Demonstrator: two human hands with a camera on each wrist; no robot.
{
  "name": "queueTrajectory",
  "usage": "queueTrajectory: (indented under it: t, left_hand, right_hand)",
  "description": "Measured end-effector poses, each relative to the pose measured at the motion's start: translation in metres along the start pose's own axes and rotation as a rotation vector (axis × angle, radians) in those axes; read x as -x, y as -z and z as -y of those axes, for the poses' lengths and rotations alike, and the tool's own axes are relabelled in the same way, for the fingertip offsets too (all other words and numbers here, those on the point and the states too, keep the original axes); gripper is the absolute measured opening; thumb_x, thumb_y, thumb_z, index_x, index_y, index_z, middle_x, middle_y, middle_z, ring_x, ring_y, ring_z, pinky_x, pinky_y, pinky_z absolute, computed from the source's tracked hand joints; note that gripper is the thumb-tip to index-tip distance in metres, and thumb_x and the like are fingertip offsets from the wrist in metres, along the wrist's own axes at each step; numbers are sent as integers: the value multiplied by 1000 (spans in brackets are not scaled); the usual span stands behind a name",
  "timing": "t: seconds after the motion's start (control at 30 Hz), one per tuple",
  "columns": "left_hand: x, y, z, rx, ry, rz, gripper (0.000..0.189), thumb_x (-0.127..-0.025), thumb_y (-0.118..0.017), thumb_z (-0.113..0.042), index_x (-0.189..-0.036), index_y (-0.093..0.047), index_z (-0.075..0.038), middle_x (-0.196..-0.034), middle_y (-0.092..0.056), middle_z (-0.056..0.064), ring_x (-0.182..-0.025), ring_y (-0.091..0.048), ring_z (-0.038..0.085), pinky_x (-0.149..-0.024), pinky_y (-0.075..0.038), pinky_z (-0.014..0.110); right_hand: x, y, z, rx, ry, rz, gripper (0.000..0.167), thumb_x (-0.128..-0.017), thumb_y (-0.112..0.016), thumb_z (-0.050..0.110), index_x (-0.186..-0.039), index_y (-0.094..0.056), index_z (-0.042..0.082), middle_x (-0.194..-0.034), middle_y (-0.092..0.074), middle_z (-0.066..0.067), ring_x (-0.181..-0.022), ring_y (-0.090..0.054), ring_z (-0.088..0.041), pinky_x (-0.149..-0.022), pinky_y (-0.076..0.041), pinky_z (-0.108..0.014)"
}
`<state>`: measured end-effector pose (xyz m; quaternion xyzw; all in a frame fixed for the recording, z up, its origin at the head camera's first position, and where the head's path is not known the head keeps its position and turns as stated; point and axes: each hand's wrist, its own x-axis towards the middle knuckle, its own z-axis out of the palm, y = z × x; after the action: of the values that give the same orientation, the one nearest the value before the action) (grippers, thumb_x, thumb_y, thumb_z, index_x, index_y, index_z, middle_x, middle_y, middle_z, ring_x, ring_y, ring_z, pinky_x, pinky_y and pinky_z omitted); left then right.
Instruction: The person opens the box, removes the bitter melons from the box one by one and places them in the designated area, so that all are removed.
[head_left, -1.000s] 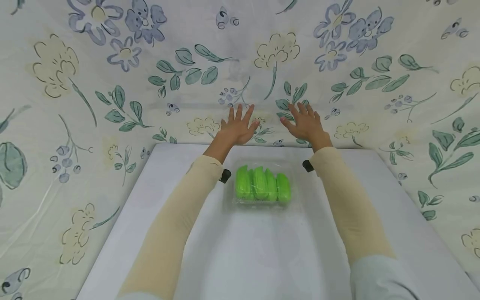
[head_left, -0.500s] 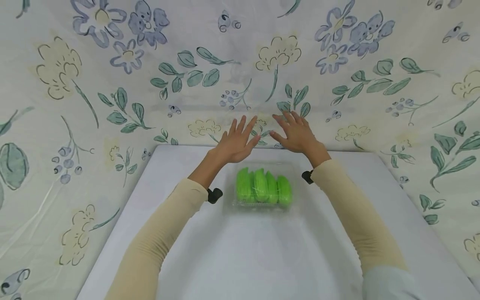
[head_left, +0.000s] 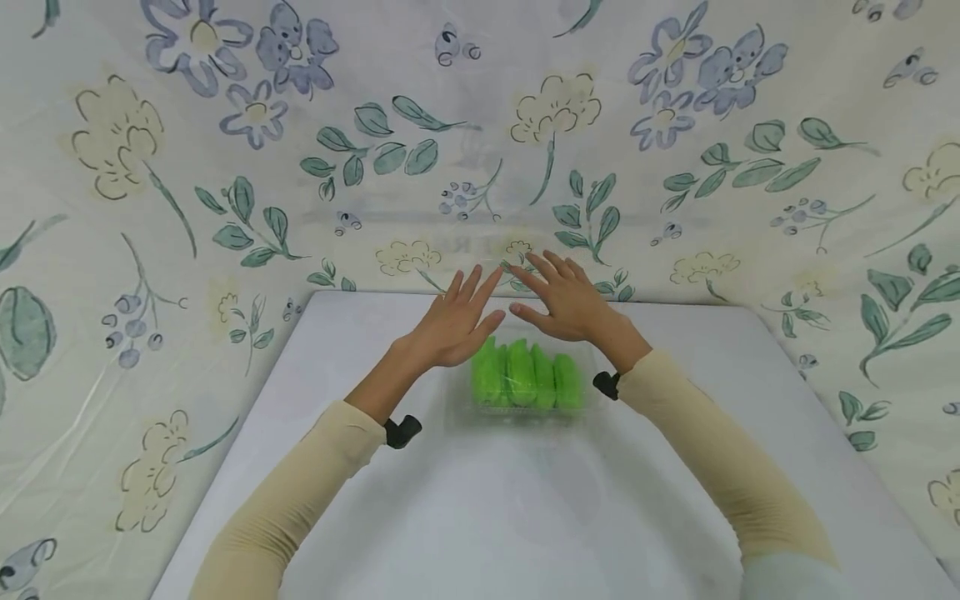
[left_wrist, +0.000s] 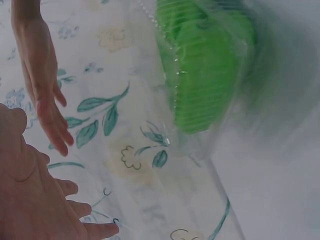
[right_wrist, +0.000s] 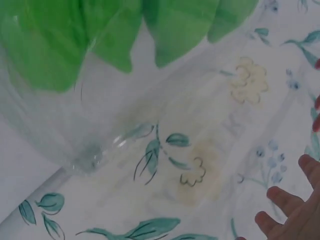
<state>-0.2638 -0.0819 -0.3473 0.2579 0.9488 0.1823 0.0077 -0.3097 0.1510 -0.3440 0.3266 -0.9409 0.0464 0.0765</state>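
Note:
A clear plastic box [head_left: 495, 409] stands near the far edge of the table, with several bright green, long pieces [head_left: 521, 375] side by side in it. Each piece tapers to a tip at its far end. My left hand [head_left: 453, 321] hovers at the box's far left, fingers spread, holding nothing. Opposite it, my right hand [head_left: 566, 304] hangs over the far right side with straight fingers, also holding nothing. Both thumbs point toward each other. In the left wrist view the box [left_wrist: 200, 75] is apart from both hands. Green pieces [right_wrist: 110, 35] also show through the clear wall in the right wrist view.
The white table [head_left: 510, 517] ends at the back against a floral sheet [head_left: 480, 167], which also hangs at both sides. A small black device [head_left: 403, 432] sits at the left wrist and another black device [head_left: 606, 385] at the right.
Both hands have come back from the sheet toward me and lower in view, drawing closer together over the box's far side. The box has stayed in place.

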Motion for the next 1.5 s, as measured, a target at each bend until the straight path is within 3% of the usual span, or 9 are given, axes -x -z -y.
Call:
queueTrajectory:
  t: [0.33, 0.63, 0.8, 1.1, 1.3, 1.5]
  left_hand:
    - [30, -20, 19, 11, 11, -9, 66, -105, -21, -55, -159, 1, -24, -163, 2, 13, -147, 6, 37, -107, -19, 70]
    - [66, -46, 47, 47, 63, -5, 70, -105, -25, -54, -160, -4, -17, -163, -3, 12, -148, 4, 34, -107, -19, 71]
    - [81, -60, 57, 69, 51, -14, 69, -106, -34, -47, -159, -10, -9, -162, -9, 16, -148, -1, 36, -106, -20, 70]
    - [90, -81, 60, 64, 2, 22, 73, -104, -39, -49, -158, -13, -7, -162, -12, 15, -147, -7, 38, -107, -23, 68]
    - [89, -92, 58, 81, -1, 37, 72, -104, -43, -46, -159, -13, -9, -162, -11, 16, -147, -7, 38, -107, -22, 68]
    - [90, -101, 56, 82, -22, 51, 74, -104, -37, -52, -159, -12, -9, -162, -11, 18, -148, -6, 38, -108, -24, 65]
  right_hand:
    - [15, -18, 29, 10, 128, 20, 73, -98, -31, 67, -158, -21, 26, -162, -17, -11, -148, -10, -35, -115, -7, -60]
    - [27, -39, 57, 39, 212, 48, 71, -98, -31, 68, -157, -25, 29, -163, -16, -8, -148, -9, -33, -116, -8, -55]
    - [31, -48, 66, 65, 249, 45, 72, -96, -30, 70, -157, -26, 31, -163, -17, -7, -148, -11, -32, -117, -9, -53]
    - [38, -63, 74, 50, 267, 58, 69, -97, -39, 65, -157, -27, 31, -163, -14, -5, -149, -10, -31, -117, -9, -53]
    - [42, -76, 75, 48, 263, 66, 72, -96, -28, 71, -157, -27, 32, -163, -15, -4, -148, -12, -31, -116, -13, -55]
    - [47, -82, 77, 54, 267, 77, 73, -96, -27, 71, -157, -28, 30, -163, -18, -6, -147, -17, -34, -113, -19, -59]
